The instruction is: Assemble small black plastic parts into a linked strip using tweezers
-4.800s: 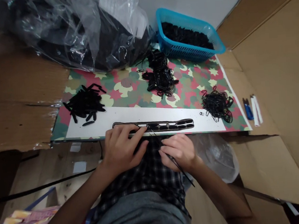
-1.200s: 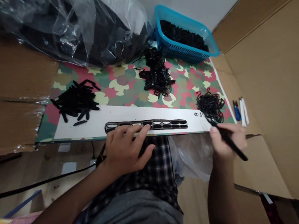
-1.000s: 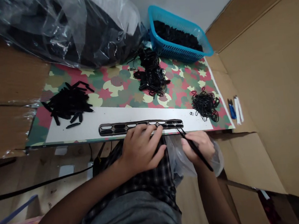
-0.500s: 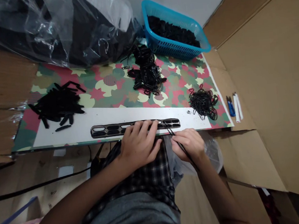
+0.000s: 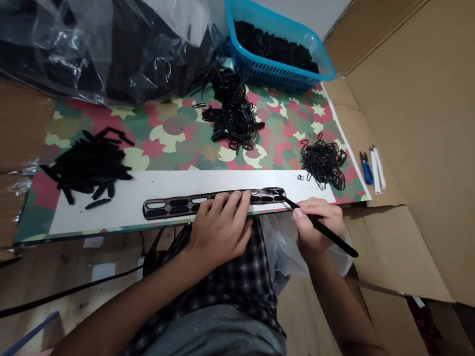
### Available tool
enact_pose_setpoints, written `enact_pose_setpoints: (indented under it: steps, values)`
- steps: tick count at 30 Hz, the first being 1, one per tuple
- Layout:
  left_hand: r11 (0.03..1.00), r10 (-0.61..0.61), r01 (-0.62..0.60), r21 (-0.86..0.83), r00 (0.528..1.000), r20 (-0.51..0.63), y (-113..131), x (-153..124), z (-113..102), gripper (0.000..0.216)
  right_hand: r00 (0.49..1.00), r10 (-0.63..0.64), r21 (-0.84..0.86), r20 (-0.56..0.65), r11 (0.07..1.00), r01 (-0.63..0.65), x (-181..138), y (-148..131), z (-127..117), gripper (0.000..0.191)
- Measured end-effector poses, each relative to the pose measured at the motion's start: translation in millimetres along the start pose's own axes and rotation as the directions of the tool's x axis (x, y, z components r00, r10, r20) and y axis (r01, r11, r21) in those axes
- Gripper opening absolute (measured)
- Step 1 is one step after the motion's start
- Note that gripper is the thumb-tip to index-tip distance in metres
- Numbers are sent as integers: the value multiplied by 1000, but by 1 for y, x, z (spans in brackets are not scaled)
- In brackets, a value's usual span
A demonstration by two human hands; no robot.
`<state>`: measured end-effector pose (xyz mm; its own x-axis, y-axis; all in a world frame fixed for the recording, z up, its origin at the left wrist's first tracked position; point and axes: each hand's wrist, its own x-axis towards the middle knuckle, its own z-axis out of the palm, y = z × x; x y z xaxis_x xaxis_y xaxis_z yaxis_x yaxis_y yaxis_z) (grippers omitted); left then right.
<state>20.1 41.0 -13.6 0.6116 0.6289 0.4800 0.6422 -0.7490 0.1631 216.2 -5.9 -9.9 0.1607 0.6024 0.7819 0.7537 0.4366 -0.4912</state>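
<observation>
A long black slotted strip [image 5: 177,211] lies on a sheet of white paper along the table's front edge. Some of its slots show black filling, others the white below. My left hand [image 5: 224,224] rests over the strip's middle, fingers stretched out and pressing on top of it. Black tweezers [image 5: 325,230] are gripped in my right hand [image 5: 320,223], closed around their shaft. Their tips touch or hover just over the strip's right end; I cannot tell which. The slots beneath my left fingers are hidden.
A pile of black oblong pieces [image 5: 89,167] lies left. Black loops form one heap [image 5: 234,119] at the back and another [image 5: 324,161] at right. Behind stand a blue basket [image 5: 282,78] of black pieces and a plastic bag [image 5: 95,52]. Blue-handled snips [image 5: 366,169] lie far right.
My right hand has shifted right and turned, so the tweezers now slant from the strip's right end down to the right. My left hand stays on the strip.
</observation>
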Motion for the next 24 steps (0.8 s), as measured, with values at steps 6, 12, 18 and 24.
enact_pose_setpoints:
  steps: [6, 12, 18, 24]
  values:
    - [1000, 18, -18, 8, 1000, 11, -1, 0, -1, 45, 994, -104, -73, -40, 992, 101, -3, 11, -2, 21]
    - [999, 31, -31, 18, 999, 7, -1, -1, -2, 44, 978, -209, -230, -22, 953, 199, 0, 22, -8, 19]
    - [999, 35, -35, 8, 999, 24, -2, -2, -1, 45, 981, -194, -299, -16, 937, 180, 0, 30, -15, 14]
    - [1000, 16, -15, -15, 1000, 27, -2, -3, -1, 47, 986, -165, -373, -34, 917, 141, 1, 38, -17, 8]
